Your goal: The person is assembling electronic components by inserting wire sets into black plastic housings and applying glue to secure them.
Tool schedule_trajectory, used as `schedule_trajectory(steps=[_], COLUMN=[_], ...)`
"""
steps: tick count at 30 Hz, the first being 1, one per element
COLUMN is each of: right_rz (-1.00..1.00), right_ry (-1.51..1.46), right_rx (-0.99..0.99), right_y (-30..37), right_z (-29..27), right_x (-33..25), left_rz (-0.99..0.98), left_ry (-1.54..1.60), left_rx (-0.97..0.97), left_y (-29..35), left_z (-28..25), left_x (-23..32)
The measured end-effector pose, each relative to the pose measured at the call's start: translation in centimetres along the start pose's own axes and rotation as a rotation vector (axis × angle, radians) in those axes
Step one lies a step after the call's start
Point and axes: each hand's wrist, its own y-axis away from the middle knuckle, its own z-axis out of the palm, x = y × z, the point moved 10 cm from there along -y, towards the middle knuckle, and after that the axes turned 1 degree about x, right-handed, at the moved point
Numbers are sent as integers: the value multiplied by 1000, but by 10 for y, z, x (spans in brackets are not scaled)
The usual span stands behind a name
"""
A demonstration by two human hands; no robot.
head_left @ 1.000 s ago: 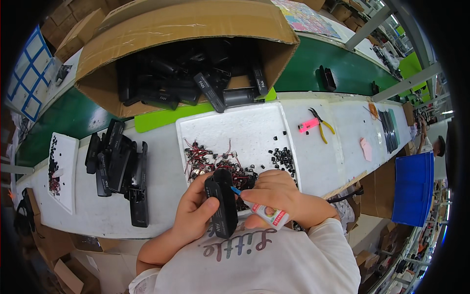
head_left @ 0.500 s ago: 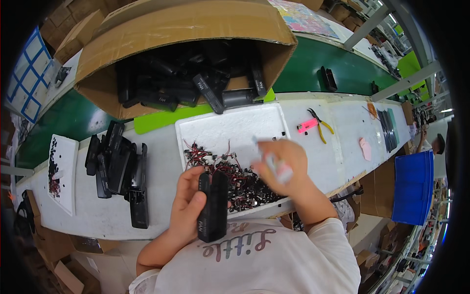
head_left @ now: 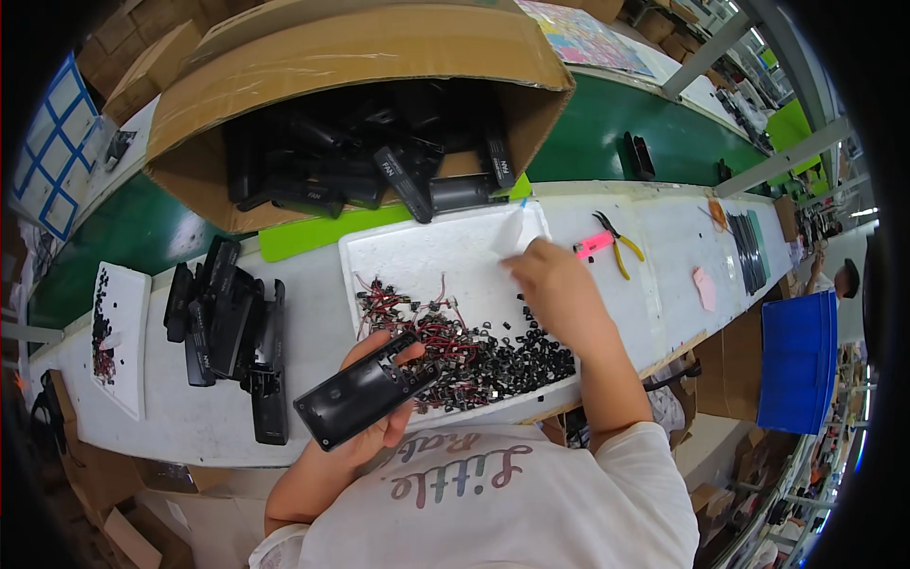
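The person's left hand (head_left: 379,417) has its fingers curled around a long black plastic housing (head_left: 365,400), gripping it from below with the thumb over its upper edge, so it lies tilted just in front of their chest. Just beyond those fingertips, a heap of small black parts with red wires (head_left: 455,346) lies on a white foam tray (head_left: 427,256). The right hand (head_left: 559,289) reaches out over the tray's far corner, its fingers pinched together on a small white tool (head_left: 510,232). Further past those fingers sit pink-handled pliers (head_left: 607,245), and beyond the tray a cardboard box (head_left: 379,57) of black housings.
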Motion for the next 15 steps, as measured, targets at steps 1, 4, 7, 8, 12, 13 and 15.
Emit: schedule_trajectory(steps=[1, 4, 7, 8, 12, 13, 15], right_rz=[-100, -112, -102, -104, -124, -133, -64], right_ry=[-63, -109, -125, -126, -138, -163, -340], right_rx=[-45, -257, -268, -268, -217, -176, -138], right_y=[4, 20, 26, 28, 26, 24, 19], right_z=[2, 26, 41, 43, 40, 36, 21], right_x=[-17, -34, -31, -31, -37, -40, -46], left_rz=[17, 44, 34, 35, 40, 36, 45], left_ry=[-138, -425, -386, -387, -262, -258, -331], left_rx=[-7, 22, -7, -6, 1, -33, 45], left_y=[0, 1, 0, 0, -3, -5, -9], left_z=[0, 15, 24, 24, 11, 12, 12], left_x=[2, 6, 4, 3, 0, -1, -1])
